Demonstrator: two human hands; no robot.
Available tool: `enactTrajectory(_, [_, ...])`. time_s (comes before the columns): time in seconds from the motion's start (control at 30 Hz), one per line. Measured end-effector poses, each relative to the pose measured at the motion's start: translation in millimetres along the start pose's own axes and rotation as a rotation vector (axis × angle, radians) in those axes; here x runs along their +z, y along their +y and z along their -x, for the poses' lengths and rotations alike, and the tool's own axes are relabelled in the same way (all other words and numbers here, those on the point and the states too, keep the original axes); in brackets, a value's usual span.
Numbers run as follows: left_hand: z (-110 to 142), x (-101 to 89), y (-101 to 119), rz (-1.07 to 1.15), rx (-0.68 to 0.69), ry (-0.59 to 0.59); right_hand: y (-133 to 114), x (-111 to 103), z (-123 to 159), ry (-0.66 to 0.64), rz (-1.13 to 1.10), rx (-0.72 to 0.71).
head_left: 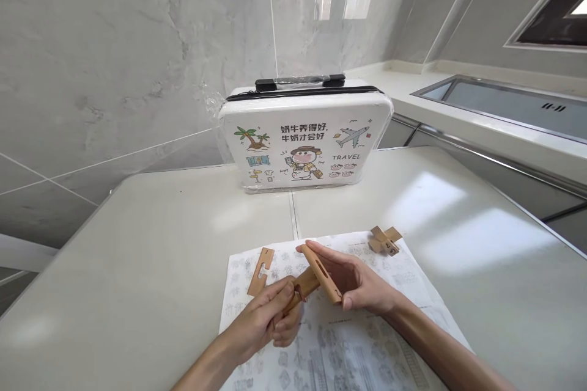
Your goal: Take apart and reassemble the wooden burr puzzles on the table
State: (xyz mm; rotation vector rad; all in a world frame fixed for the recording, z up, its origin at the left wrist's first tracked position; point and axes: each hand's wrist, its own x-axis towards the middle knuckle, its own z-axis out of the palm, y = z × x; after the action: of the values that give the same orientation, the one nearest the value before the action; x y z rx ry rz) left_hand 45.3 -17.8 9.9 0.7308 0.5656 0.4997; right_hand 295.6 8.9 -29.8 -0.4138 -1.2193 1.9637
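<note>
My left hand (270,314) is closed round notched wooden puzzle pieces (306,281), held above a printed paper sheet (348,348). In my right hand (358,278) is a flat slotted wooden puzzle piece (321,273), gripped by its two ends between thumb and fingers. The slotted piece stands tilted against the end of the pieces in my left hand; I cannot tell whether they interlock. Another notched wooden piece (259,272) lies on the sheet beyond my left hand. A small cross-shaped wooden assembly (385,240) rests at the sheet's far right corner.
A white case (302,140) with cartoon prints, a black handle and clear plastic wrap stands at the back of the pale table (151,244). Behind it rises a grey tiled wall (137,49). On the right is a counter with a sink (509,101).
</note>
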Motion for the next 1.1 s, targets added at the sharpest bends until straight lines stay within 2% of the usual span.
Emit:
enactTrajectory(0.37, [0.8,-5.9,-3.0,0.000,0.002,-0.021,0.2,-3.3,2.9,0.033,0.145,-0.041])
enactTrajectory(0.53, [2.2,-6.1,-2.1,-0.044,0.012,-0.058,-2.2,-2.7,3.1,0.005,0.152,-0.037])
enactTrajectory(1.1, [2.6,-5.3,-1.3,-0.077,0.003,-0.047,-5.3,-0.8,5.2,-0.033,0.185,-0.020])
